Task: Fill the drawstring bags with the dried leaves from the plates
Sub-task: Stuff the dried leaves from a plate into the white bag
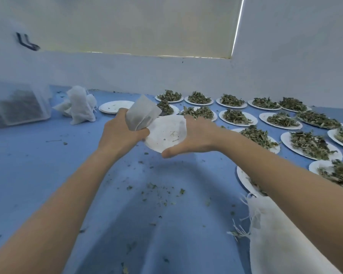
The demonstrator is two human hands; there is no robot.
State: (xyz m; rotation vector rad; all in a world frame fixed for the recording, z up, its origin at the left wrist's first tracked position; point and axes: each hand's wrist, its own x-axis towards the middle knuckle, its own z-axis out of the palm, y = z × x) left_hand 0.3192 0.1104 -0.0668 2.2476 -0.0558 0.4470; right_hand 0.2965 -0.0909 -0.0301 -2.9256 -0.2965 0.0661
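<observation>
Drawstring bag (142, 113), leaves inside, clamped in left grip (123, 133); right grip (196, 135) clasps a nearly empty plate (164, 135).

One head-worn wide-angle view looks forward and down over the table (48, 165), close above the forearms, reaching to the far wall (186, 76).

Open blue desk (48, 165) is left below and left of the left grip (123, 133); beyond and right of the right grip (196, 135), passage is blocked by leaf-filled plates (238, 117), while filled bags (80, 105) stand far left
</observation>
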